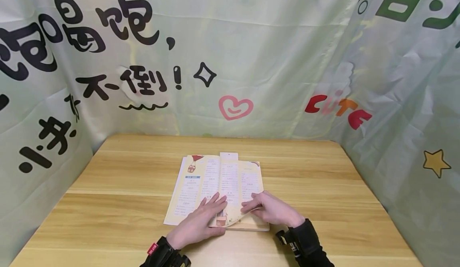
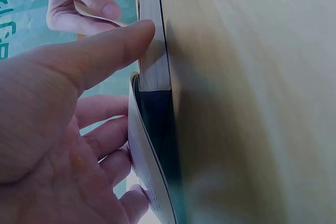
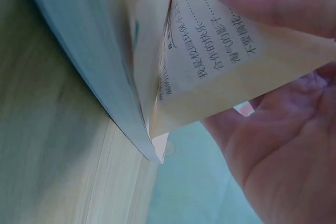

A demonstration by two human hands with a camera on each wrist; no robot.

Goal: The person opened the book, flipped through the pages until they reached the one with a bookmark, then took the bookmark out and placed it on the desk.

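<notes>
An open book [image 1: 185, 203] lies on the table with printed columns and small balloon drawings on its cream pages. My left hand [image 1: 199, 221] rests across the lower left page beside the spine, fingers spread and fairly straight. Its thumb [image 2: 121, 45] lies against the book's bottom edge in the left wrist view. At the lower right, my right hand [image 1: 274, 209] pinches a page [image 3: 210, 72] between thumb and fingers. That page's bottom corner is lifted and curls away from the thick stack of pages [image 3: 89, 40] beneath it.
A white slip [image 1: 229, 155] sticks out past the book's top edge near the spine. The wooden table [image 1: 118, 203] reaches out on both sides. Printed cloth [image 1: 280, 59] hangs behind the table and along its left and right sides.
</notes>
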